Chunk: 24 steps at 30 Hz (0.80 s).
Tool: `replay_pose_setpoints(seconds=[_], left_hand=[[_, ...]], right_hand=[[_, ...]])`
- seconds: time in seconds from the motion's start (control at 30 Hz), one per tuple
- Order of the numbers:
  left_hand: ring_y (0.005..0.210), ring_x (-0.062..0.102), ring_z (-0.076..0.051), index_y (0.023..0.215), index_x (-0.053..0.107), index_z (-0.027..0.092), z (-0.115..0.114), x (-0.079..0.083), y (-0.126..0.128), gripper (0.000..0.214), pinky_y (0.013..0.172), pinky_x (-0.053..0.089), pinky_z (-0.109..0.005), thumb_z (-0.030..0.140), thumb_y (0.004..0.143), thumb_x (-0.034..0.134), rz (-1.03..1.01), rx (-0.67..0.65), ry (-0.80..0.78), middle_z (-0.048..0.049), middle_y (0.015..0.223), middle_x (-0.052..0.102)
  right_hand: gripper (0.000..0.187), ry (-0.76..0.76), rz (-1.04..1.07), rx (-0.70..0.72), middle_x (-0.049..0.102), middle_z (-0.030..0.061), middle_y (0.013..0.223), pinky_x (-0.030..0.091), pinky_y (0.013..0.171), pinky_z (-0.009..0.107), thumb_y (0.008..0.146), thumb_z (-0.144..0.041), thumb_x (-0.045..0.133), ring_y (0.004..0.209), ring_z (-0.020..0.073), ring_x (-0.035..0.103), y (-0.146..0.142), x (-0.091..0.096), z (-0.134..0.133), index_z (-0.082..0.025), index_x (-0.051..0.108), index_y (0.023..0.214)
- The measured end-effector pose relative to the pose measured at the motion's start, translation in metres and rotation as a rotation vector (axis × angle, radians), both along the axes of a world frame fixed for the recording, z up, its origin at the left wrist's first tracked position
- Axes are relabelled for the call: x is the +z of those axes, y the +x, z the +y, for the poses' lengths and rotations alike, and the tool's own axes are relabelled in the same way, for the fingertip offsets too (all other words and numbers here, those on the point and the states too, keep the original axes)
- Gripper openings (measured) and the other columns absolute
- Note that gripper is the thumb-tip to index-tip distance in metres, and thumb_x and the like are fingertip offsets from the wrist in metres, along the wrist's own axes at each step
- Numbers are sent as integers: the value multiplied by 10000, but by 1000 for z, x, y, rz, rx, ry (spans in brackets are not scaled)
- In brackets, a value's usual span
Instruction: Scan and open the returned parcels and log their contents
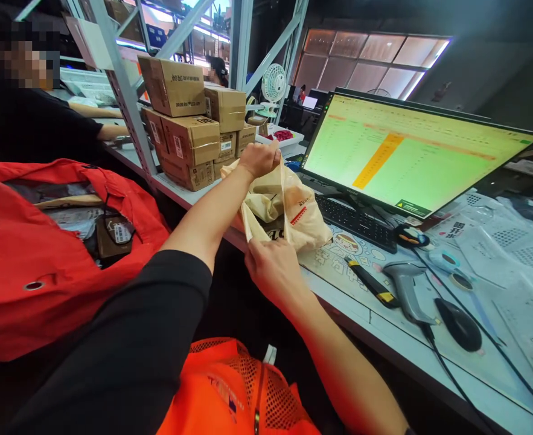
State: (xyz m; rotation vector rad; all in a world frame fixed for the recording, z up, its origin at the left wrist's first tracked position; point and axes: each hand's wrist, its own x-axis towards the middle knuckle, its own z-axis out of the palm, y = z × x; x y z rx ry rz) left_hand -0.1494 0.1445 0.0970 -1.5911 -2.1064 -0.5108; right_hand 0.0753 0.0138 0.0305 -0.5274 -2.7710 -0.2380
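A beige plastic bag (303, 212) with a red mark rests on the desk's front edge, in front of the keyboard. My left hand (260, 158) is closed on the bag's far handle and pulls it up. My right hand (273, 269) is closed on the near handle, at the desk edge. The bag's mouth is stretched between the two hands, and something pale lies inside it.
Stacked cardboard boxes (189, 127) stand left of the bag by a shelf post. A monitor (406, 157), keyboard (357, 220), barcode scanner (404, 287), mouse (460, 325) and black-yellow cutter (370, 283) occupy the desk. A large red sack (44, 266) sits at left. Another person sits behind it.
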Motion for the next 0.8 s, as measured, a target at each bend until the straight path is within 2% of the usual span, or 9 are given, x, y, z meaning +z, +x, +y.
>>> replay_pose_setpoints(seconds=[0.13, 0.23, 0.33, 0.43, 0.5, 0.57, 0.63, 0.7, 0.8], left_hand=[[1160, 639, -336, 1373, 583, 117, 3, -5, -16, 500, 972, 415, -446, 338, 1045, 278, -39, -12, -2, -224, 1220, 696], [1153, 629, -336, 1355, 590, 138, 0, -3, -12, 498, 982, 414, -460, 348, 1049, 259, -46, -47, -12, -213, 1208, 692], [1211, 596, -339, 1375, 573, 160, -20, 9, 16, 487, 1003, 415, -469, 355, 1049, 268, -27, -140, 11, -193, 1249, 664], [1351, 495, -366, 1402, 561, 225, -58, 16, 56, 439, 1036, 405, -504, 344, 1021, 378, 17, -335, 21, -158, 1373, 598], [1345, 505, -350, 1355, 602, 266, -83, 11, 77, 402, 1052, 409, -506, 372, 1015, 417, 19, -506, -62, -130, 1370, 607], [1303, 549, -321, 1318, 629, 255, -97, 0, 87, 403, 1083, 412, -475, 439, 1005, 453, -17, -618, -157, -128, 1346, 633], [1283, 577, -313, 1377, 590, 209, -98, -11, 86, 541, 1094, 422, -431, 547, 959, 530, -99, -616, -239, -151, 1366, 634], [1305, 579, -324, 1497, 480, 167, -91, -16, 79, 799, 1073, 444, -389, 649, 874, 611, -191, -554, -346, -183, 1443, 595], [1298, 601, -319, 1580, 382, 166, -78, -15, 72, 981, 1003, 481, -330, 657, 788, 688, -243, -490, -588, -190, 1494, 572]], right_hand=[[198, 28, 72, 89, 723, 48, 737, 315, 703, 353, 989, -200, 523, 688, 193, 643, 14, -14, -12, -191, 652, 840], [199, 55, 136, 104, 696, 27, 714, 314, 706, 350, 987, -200, 544, 685, 178, 606, 21, -23, -8, -204, 635, 810], [215, 74, 227, 75, 693, 29, 764, 343, 745, 346, 1009, -230, 535, 732, 184, 590, 33, -23, 7, -215, 622, 813], [241, 69, 321, 1, 702, 43, 827, 380, 811, 357, 1032, -287, 520, 806, 204, 600, 48, -17, 26, -226, 603, 814], [219, 64, 403, -52, 727, 49, 887, 401, 882, 374, 1031, -307, 529, 888, 219, 630, 55, -14, 36, -232, 609, 842], [158, 69, 490, -80, 760, 60, 1017, 398, 998, 404, 1024, -305, 550, 1050, 236, 659, 58, -16, 43, -234, 630, 909], [124, 61, 533, -69, 757, 75, 1186, 355, 1116, 442, 1021, -298, 555, 1229, 247, 636, 58, -22, 47, -233, 640, 957], [132, 27, 523, -53, 719, 88, 1320, 309, 1189, 484, 1024, -297, 541, 1357, 253, 577, 58, -31, 49, -232, 646, 977], [140, -48, 449, -1, 662, 101, 1422, 296, 1225, 553, 1010, -316, 544, 1455, 281, 490, 61, -37, 48, -229, 648, 977]])
